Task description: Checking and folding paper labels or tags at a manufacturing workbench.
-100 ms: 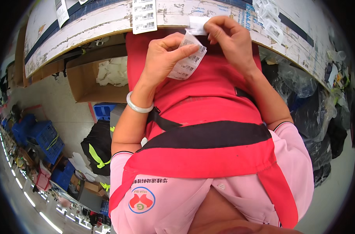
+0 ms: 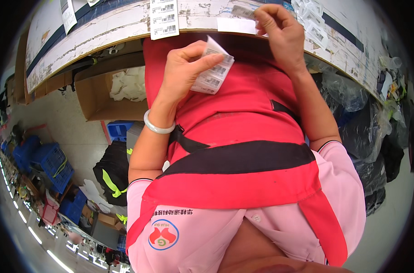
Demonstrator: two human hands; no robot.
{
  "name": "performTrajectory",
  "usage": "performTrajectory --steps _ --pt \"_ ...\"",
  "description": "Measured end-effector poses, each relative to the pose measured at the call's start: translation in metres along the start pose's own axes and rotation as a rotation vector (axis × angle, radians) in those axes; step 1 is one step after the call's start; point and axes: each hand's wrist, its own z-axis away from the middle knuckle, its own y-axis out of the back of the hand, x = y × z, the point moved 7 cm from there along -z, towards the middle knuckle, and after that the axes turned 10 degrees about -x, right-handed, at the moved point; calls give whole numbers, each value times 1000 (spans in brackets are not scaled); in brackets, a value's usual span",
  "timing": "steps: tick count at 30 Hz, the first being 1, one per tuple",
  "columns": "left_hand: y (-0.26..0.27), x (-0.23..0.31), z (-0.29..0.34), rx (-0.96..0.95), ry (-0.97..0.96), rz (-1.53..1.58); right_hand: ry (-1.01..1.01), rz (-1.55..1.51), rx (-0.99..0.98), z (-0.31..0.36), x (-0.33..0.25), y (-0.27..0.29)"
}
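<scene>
My left hand (image 2: 186, 68) pinches a folded strip of barcode labels (image 2: 211, 77) between thumb and fingers, above the red apron (image 2: 243, 95). Over the table edge, my right hand (image 2: 282, 34) has its fingertips closed on a single small label (image 2: 244, 11), greyish with faint print. Just below that label, a blank white slip (image 2: 236, 26) lies at the edge of the table (image 2: 116, 27). Farther left on the table lies another strip of barcode labels (image 2: 164, 18), its lower end by the front edge.
Several small clear packets with labels (image 2: 314, 27) are heaped on the table at the right. A cardboard box (image 2: 91, 95) with white scraps stands below on the left. Dark plastic bags (image 2: 357, 118) crowd the right side. Blue crates (image 2: 56, 164) stand farther left.
My right hand has moved up and away from my left, carrying the small label. The white slip by its fingers now lies apart on the table edge. My left hand still holds the strip.
</scene>
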Motion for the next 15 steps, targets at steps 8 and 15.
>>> performTrajectory --steps 8,15 --pt "25 -20 10 124 80 140 -208 -109 -202 -12 4 3" --pt "23 -18 7 133 84 155 -293 7 -329 -10 25 -11"
